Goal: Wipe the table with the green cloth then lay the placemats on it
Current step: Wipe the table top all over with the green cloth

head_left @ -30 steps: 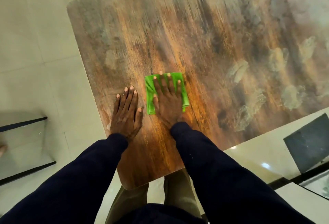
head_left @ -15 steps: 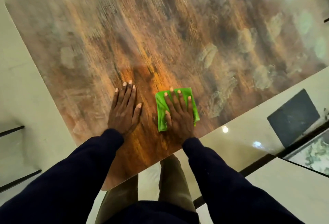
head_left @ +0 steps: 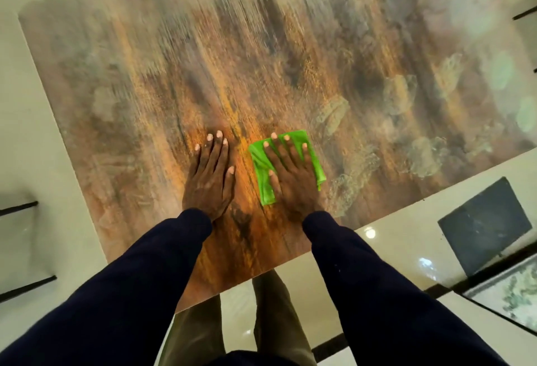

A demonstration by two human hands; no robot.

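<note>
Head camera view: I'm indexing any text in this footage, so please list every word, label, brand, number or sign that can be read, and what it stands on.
None: no word, label, brand, number or sign can be read in this view.
Folded bright green cloth under the right hand: plain, no tag showing.
Brown wood-grain table: only grain and pale smudges, partly blurred.
Dark square slab on the floor: no marking visible.

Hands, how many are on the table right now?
2: the left hand rests flat on the bare table near its front edge; the right hand, beside it, presses the green cloth.
</note>
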